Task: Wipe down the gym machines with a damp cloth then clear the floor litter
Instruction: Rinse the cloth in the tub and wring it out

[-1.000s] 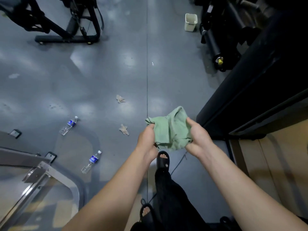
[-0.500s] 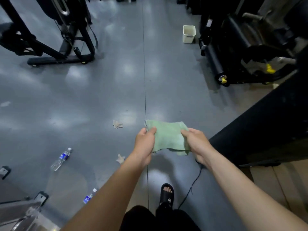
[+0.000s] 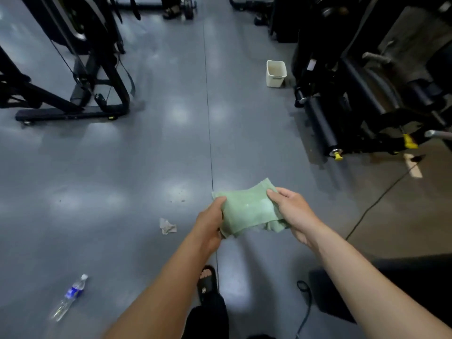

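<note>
A person stands in the aisle of a gym, holding a green cloth [image 3: 247, 209] in front of the body with both hands. The left hand [image 3: 210, 226] grips the cloth's left edge, fingers curled round it and thumb on top. The right hand [image 3: 291, 211] pinches the right edge, thumb lying across the upper face and fingers tucked beneath, out of sight. The cloth hangs slack between them, folded over on itself, well above the grey floor [image 3: 146, 167].

Litter lies on the near left: a crumpled tissue [image 3: 167, 226] just left of the left hand, and a plastic bottle [image 3: 69, 297] on its side nearer still. A pale bin [image 3: 276, 73] stands far right, just beside a black machine with a roller pad [image 3: 320, 123]. Another black frame machine [image 3: 73, 77] stands far left. A dark cable [image 3: 376, 204] runs over the floor on the right, and another loops near the sandalled foot [image 3: 208, 281].

Risks, as judged: a step to the right could snag the cable underfoot; the loose fold may slip from the right-hand pinch and pick up floor dirt; walking forward while looking at the cloth could roll the bottle or scatter the tissue.
</note>
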